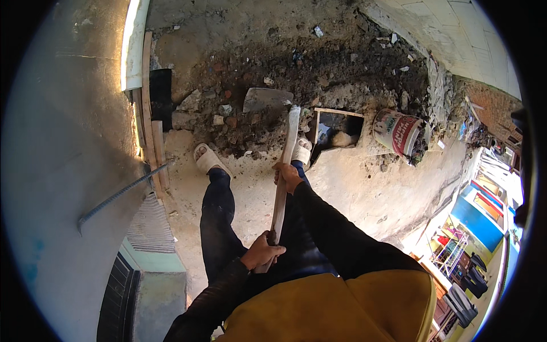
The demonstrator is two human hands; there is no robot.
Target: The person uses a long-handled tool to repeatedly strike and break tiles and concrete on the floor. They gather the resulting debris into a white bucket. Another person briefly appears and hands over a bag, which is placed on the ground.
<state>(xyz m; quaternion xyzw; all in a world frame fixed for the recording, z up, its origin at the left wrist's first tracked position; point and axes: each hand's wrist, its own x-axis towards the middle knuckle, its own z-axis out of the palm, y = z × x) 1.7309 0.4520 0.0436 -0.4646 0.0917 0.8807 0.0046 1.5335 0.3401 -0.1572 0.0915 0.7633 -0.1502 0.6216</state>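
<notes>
Two hands gripped one long wooden handle at the centre of the frame: your left hand closed around its lower end, fingers wrapped tight on the wood, and your right hand clamped higher up the shaft, fingers likewise curled round it. That wide spacing probably gave you leverage over the flat metal blade, which rested on the heap of broken brick and dark soil across the upper middle of the picture. You stood with both feet in pale sandals at the edge of the rubble, close enough to work the tool downward.

A small square pit opened just right of the blade; its bottom lay in shadow and could not be read. A printed sack leaned beside it at centre right, its contents hidden. A ribbed steel bar jutted out at the left, its far end lost against the grey wall. Your yellow garment covered the lower frame, and the fisheye rim cut off the bright storefronts at the lower right.
</notes>
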